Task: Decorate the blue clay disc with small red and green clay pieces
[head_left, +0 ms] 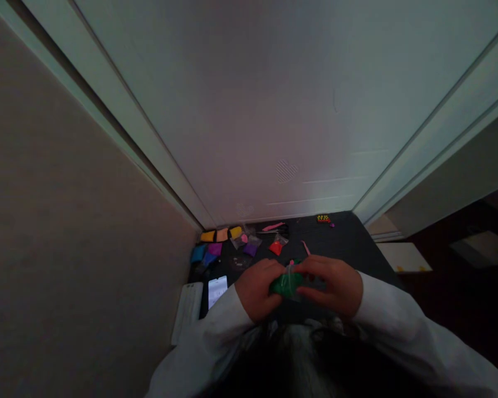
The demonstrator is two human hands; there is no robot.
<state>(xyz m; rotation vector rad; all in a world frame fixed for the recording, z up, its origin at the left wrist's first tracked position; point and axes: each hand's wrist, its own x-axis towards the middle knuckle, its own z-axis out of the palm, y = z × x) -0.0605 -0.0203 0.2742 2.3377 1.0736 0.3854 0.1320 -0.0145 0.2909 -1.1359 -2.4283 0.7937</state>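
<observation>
Both hands meet over a dark table (348, 237) at the bottom centre of the head view. My left hand (257, 287) and my right hand (336, 284) are closed on a small clear packet of green clay (286, 283), pinching it from either side. White sleeves cover both arms. Just beyond the hands lie a red packet (276, 247) and a thin pink stick (306, 247).
Small packets of yellow, orange, blue and purple clay (216, 243) lie at the table's back left. A lit phone (217, 290) and a white case (187, 309) rest at the left edge. A small studded block (322, 219) sits at the back, against a pale door.
</observation>
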